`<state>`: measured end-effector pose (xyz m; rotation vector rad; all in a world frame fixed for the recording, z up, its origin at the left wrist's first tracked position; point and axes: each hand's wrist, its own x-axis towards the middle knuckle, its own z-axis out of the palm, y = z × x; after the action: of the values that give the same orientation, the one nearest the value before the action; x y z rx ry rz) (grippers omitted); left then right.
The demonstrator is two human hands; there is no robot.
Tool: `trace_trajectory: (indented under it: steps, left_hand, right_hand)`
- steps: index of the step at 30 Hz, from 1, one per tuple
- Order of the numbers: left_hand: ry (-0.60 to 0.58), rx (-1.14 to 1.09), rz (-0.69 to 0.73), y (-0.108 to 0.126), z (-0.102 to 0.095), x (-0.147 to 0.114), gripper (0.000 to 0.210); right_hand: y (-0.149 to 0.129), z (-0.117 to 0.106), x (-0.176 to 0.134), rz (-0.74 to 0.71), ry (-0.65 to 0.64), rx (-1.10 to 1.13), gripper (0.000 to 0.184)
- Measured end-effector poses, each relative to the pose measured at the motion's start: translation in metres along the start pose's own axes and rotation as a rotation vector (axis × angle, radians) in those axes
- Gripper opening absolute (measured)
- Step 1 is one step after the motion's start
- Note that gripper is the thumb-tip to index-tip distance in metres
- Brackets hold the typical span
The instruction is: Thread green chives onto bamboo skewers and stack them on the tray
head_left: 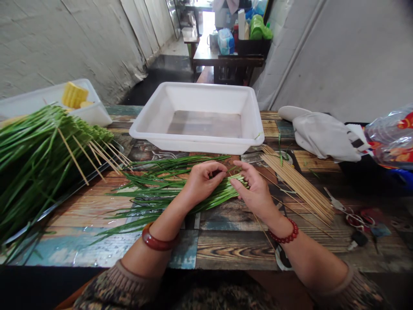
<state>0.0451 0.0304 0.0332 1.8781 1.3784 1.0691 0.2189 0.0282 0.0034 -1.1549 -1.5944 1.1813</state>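
Observation:
Loose garlic chives (161, 193) lie across the table, green leaves to the left and pale stem ends (237, 183) to the right. Above the stems, my left hand (204, 178) is closed in a pinch; a thin green strand shows by its fingertips. My right hand (254, 189) is at the stem ends, thumb and fingers apart, partly hiding them. To its right lies a pile of thin bamboo skewers (297, 185), with a few strays beside it. At the far left, skewered garlic chives (35, 155) are heaped on a metal tray (69, 196).
A white plastic tub (196, 144) stands behind the chives. Another white container (97, 103) at the back left holds yellow corn pieces (74, 95). A white cap (318, 133), keys (335, 201) and a clear plastic package (392, 137) are on the right.

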Motion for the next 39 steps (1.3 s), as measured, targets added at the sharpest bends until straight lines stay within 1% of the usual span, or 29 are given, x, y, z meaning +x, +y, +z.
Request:
trace_trajectory:
  steps: [2,6,11,16,21,26,30,32,36,39]
  left_hand:
    - [0.005,-0.005,-0.015,-0.001,0.001,0.0,0.011]
    - [0.024,-0.024,-0.048,-0.001,0.0,0.0,0.009]
    - [0.012,0.044,-0.008,-0.004,-0.004,0.0,0.009]
    - [-0.016,0.049,0.033,-0.007,-0.003,0.0,0.011]
    - [-0.086,0.032,0.11,-0.007,-0.001,-0.001,0.013]
    - [-0.139,0.061,0.068,-0.006,-0.003,-0.002,0.013]
    - [-0.255,0.045,0.093,-0.006,-0.002,-0.002,0.026]
    - [-0.287,0.045,0.104,-0.007,0.0,-0.003,0.028]
    - [-0.272,0.145,0.071,-0.008,0.002,-0.006,0.021]
    - [-0.274,0.226,0.052,-0.009,0.001,-0.006,0.023]
  right_hand:
    - [0.0,0.0,0.0,-0.009,-0.01,0.005,0.043]
    - [0.003,0.0,0.0,-0.007,0.008,0.01,0.03]
    - [0.006,0.001,0.0,-0.01,0.012,0.027,0.027]
    - [0.003,0.002,0.0,0.009,0.013,0.038,0.026]
    - [0.002,0.002,0.0,0.02,0.029,0.031,0.022]
    - [0.006,0.001,0.0,0.011,0.039,-0.009,0.02]
    - [0.006,0.001,-0.001,0.001,0.031,-0.001,0.023]
    - [0.006,0.001,-0.001,0.009,0.018,0.013,0.025]
    - [0.009,0.0,-0.001,0.026,0.0,0.006,0.026]
    - [0.013,0.0,0.0,0.036,-0.014,-0.009,0.024]
